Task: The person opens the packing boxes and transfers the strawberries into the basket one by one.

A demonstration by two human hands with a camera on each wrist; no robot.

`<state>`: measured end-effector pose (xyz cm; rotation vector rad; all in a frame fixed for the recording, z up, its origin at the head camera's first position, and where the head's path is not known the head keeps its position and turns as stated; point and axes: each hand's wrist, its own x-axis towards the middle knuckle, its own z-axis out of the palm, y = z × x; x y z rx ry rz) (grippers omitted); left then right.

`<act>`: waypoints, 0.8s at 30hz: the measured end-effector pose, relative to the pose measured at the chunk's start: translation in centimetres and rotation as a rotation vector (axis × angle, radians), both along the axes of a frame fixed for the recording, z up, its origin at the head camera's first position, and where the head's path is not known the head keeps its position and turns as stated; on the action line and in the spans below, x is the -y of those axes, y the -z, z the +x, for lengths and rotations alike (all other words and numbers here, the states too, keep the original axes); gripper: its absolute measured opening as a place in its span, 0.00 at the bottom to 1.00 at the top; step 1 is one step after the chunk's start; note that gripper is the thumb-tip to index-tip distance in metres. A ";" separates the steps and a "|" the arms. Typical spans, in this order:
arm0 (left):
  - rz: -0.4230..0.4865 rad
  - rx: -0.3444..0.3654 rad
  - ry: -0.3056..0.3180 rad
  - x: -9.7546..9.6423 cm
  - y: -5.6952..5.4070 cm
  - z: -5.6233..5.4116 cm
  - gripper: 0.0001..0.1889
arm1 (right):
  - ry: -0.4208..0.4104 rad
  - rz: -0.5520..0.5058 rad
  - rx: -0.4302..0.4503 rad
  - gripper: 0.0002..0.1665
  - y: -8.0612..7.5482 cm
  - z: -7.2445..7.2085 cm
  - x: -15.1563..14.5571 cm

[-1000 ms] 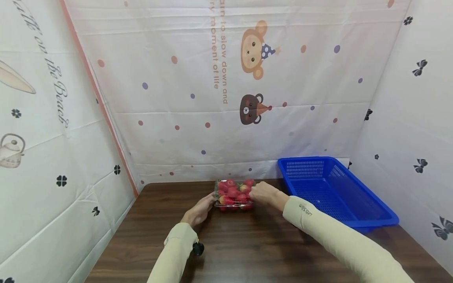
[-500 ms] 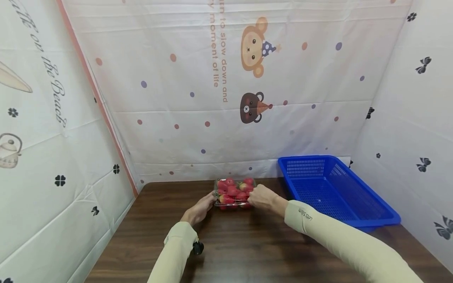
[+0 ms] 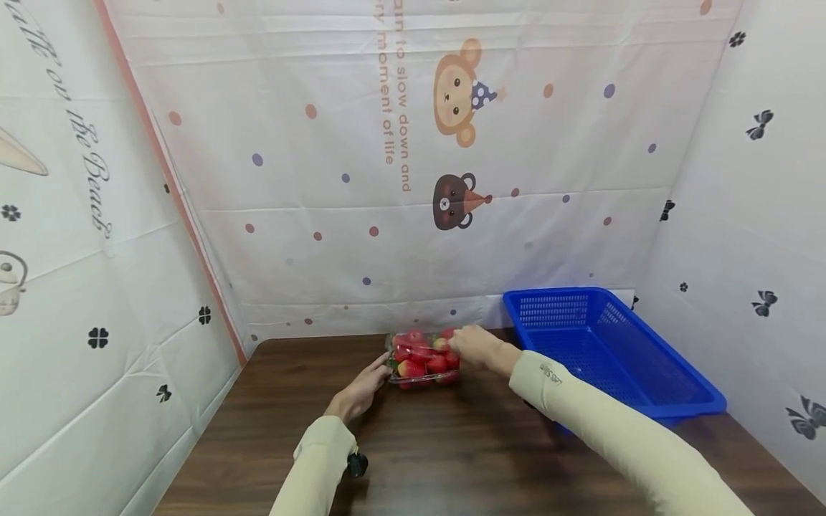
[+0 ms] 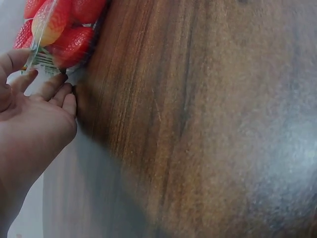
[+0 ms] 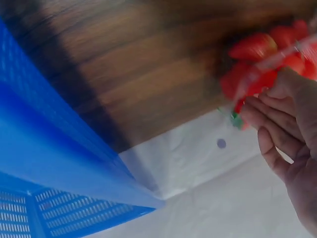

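Note:
A clear plastic box of strawberries [image 3: 422,362] lies on the brown wooden table near its back edge. The left hand [image 3: 361,390] holds the box's left side; in the left wrist view the thumb of that hand [image 4: 37,114] is on one side of the clear rim and its fingers are on the other. At the box's right end the right hand [image 3: 480,347] pinches the clear plastic edge, thumb against bent fingers. Red strawberries [image 5: 255,47] show beside that hand [image 5: 292,124] in the right wrist view, blurred. Where exactly the right fingertips meet the plastic is partly hidden.
A blue perforated plastic basket [image 3: 671,351] stands at the right of the table [image 3: 439,459], near the right forearm. Printed cloth walls [image 3: 323,179] rise behind and at both sides. A small black object [image 3: 357,464] hangs at the left wrist.
The right hand has risen slightly at the box's right end, still pinching the plastic. The left hand keeps its hold on the left side. The head view has shifted a little.

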<state>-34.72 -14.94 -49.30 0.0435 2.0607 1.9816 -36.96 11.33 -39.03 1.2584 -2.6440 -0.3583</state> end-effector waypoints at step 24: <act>0.196 -0.004 -0.077 -0.4 0.2 0.6 0.33 | 0.251 -0.387 0.360 0.21 -3.5 -1.5 0.0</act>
